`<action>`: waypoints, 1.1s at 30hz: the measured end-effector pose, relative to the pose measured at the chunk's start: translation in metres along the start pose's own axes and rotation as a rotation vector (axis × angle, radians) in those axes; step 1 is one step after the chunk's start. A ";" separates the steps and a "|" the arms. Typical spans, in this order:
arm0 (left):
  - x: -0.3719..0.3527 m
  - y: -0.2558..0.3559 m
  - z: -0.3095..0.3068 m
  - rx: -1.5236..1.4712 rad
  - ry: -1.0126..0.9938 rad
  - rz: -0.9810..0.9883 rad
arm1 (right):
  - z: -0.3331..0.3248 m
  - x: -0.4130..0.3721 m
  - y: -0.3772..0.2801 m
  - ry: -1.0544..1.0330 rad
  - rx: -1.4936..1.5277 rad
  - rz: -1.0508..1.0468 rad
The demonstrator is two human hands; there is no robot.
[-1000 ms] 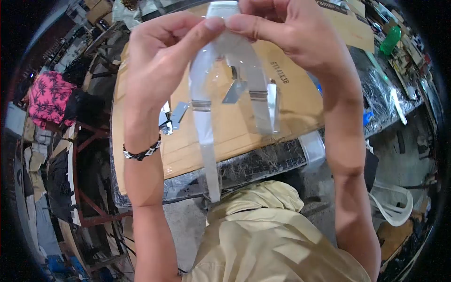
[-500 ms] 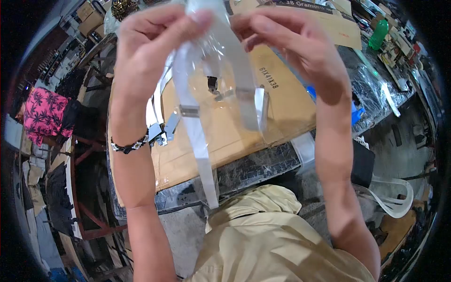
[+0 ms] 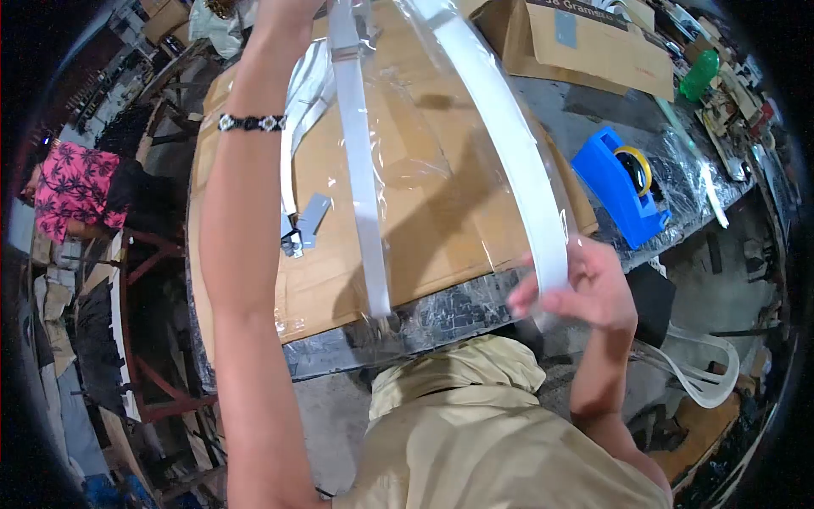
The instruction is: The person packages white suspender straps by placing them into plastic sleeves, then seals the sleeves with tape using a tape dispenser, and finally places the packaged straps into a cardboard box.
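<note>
A white belt (image 3: 511,140) in a clear plastic sleeve hangs from the top edge in a long loop. Its right length runs down to my right hand (image 3: 593,284), whose fingers and thumb close around its lower end near the table's front edge. The other, narrower length of the belt (image 3: 365,170) hangs over the cardboard, its end close to the table edge. My left hand (image 3: 288,8) is raised beside the top of that length; its fingers lie beyond the top edge, so its grip is hidden.
Flat cardboard (image 3: 415,229) covers the table. On it lie more white straps (image 3: 307,93) and small grey tags (image 3: 315,212). A blue tape dispenser (image 3: 615,191) sits at the right, with an open carton (image 3: 585,51) and a green bottle (image 3: 699,75) behind. Another person (image 3: 76,182) is at far left.
My hands have moved apart. The left went up out of the frame, while the right came down and right along the belt to its end. The belt is now spread wider.
</note>
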State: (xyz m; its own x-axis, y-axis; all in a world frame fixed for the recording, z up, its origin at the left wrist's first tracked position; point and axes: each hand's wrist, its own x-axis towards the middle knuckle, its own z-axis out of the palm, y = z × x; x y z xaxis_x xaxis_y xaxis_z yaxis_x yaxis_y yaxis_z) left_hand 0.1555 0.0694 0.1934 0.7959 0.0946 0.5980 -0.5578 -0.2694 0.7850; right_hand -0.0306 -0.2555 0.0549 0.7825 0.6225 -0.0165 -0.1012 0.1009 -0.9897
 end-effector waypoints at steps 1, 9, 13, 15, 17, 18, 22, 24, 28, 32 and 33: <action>0.003 -0.012 0.003 -0.046 0.011 -0.063 | 0.005 -0.009 -0.002 -0.005 0.130 0.009; 0.033 -0.232 0.011 0.561 -0.210 -0.597 | 0.017 -0.004 0.091 0.317 0.291 0.293; -0.030 -0.263 0.000 0.762 -0.135 -0.231 | 0.016 -0.002 0.099 0.459 0.153 0.215; -0.068 -0.226 -0.016 0.645 -0.185 -0.264 | 0.016 -0.002 0.100 0.469 0.114 0.225; -0.110 -0.186 -0.033 0.791 -0.198 -0.312 | 0.013 -0.006 0.097 0.432 0.094 0.281; -0.133 -0.171 -0.040 0.786 -0.272 -0.431 | 0.012 -0.009 0.095 0.409 0.083 0.311; -0.217 -0.101 -0.040 0.658 -0.418 -0.791 | 0.012 -0.011 0.067 0.518 -0.904 0.186; -0.231 -0.087 -0.038 0.695 -0.450 -0.740 | 0.010 -0.005 0.068 0.704 -0.976 -0.143; -0.235 -0.084 -0.023 0.551 -0.539 -0.621 | 0.059 0.015 0.050 0.326 -0.495 0.129; -0.208 -0.105 -0.014 0.373 -0.472 -0.813 | 0.110 0.042 0.063 0.015 -0.463 0.173; -0.206 -0.112 -0.013 0.333 -0.472 -0.805 | 0.118 0.045 0.072 -0.009 -0.493 0.136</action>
State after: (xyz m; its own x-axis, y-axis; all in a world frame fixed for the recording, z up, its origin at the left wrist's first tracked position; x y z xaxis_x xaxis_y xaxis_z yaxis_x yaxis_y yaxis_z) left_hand 0.0514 0.0926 -0.0155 0.9609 -0.0047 -0.2767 0.2276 -0.5551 0.8000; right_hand -0.0749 -0.1284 0.0000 0.7771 0.6111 -0.1509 0.1018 -0.3586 -0.9279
